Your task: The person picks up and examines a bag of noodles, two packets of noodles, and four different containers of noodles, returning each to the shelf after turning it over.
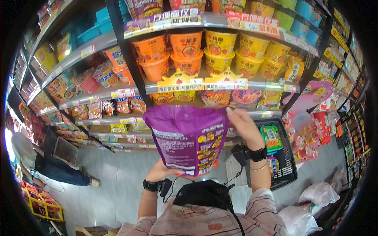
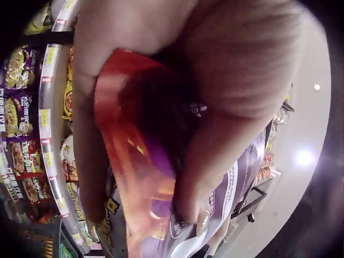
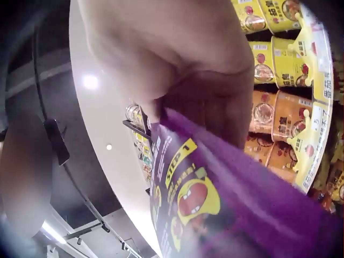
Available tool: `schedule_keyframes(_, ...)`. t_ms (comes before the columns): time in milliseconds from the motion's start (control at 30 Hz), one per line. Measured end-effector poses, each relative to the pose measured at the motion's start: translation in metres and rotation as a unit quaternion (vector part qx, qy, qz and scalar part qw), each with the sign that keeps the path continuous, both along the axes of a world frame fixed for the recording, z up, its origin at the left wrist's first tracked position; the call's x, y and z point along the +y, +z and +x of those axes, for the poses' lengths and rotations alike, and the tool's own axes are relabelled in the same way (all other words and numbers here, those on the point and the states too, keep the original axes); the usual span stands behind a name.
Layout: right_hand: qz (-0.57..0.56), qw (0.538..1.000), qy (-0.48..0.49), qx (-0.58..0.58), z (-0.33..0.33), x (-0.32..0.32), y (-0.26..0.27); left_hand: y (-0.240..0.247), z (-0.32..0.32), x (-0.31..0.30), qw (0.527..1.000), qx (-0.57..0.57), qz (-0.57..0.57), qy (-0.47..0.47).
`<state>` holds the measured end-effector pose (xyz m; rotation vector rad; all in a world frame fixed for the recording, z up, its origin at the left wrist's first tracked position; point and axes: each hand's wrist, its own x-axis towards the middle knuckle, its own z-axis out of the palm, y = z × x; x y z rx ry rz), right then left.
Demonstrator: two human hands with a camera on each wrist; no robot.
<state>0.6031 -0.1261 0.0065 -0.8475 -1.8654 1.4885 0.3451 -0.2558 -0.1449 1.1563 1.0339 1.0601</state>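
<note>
A large purple bag [image 1: 185, 137] with printed text and small yellow pictures is held up in front of the shelves. The left hand [image 1: 162, 170] grips its bottom edge; in the left wrist view the thumb and fingers of that hand [image 2: 177, 107] pinch the red-orange bottom part [image 2: 137, 177]. At the bag's top right corner is the right hand [image 1: 245, 125], and in the right wrist view this hand [image 3: 183, 70] pinches the purple corner [image 3: 226, 177] between thumb and fingers.
Shelves ahead hold orange tubs [image 1: 185, 43] and yellow tubs [image 1: 220, 43]. A black basket [image 1: 289, 157] with a green pack [image 1: 271, 138] is at the right. White sacks [image 1: 321, 193] lie on the floor at lower right. Another person [image 1: 51, 165] is at the left.
</note>
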Motion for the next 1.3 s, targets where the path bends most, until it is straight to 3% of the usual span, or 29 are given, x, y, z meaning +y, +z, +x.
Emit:
schedule_keyframes(67,0.047,0.998,-0.043,-0.001,-0.007,0.004,-0.006,-0.005,-0.003,0.001,1.0,0.011,0.009,-0.011)
schedule_keyframes(100,0.132,0.986,-0.059,0.084,-0.013,0.008,-0.028,-0.009,-0.005,0.001,1.0,0.013,0.019,-0.006)
schedule_keyframes(133,0.124,0.986,-0.037,0.107,-0.014,0.013,-0.038,-0.011,-0.005,0.001,0.999,0.018,0.027,0.001)
schedule_keyframes(233,0.001,0.979,-0.113,0.169,-0.026,0.006,-0.044,-0.008,-0.006,-0.001,1.0,0.0,0.025,-0.004)
schedule_keyframes(333,-0.085,0.963,-0.084,0.243,-0.035,0.013,-0.054,-0.025,-0.013,0.001,0.999,-0.006,0.0,-0.033)
schedule_keyframes(433,-0.116,0.949,-0.119,0.268,-0.043,0.014,-0.072,-0.034,-0.018,0.0,1.0,0.004,0.007,-0.023)
schedule_keyframes(733,-0.192,0.929,-0.149,0.279,-0.046,0.02,-0.112,-0.054,-0.021,-0.003,0.997,-0.018,-0.048,-0.054)
schedule_keyframes(1167,-0.201,0.941,-0.123,0.241,-0.089,-0.001,-0.101,-0.059,-0.049,-0.029,0.997,-0.046,-0.058,-0.029)
schedule_keyframes(1300,-0.177,0.964,-0.068,0.187,-0.106,-0.012,-0.089,-0.062,-0.067,-0.044,0.998,-0.038,-0.049,-0.016)
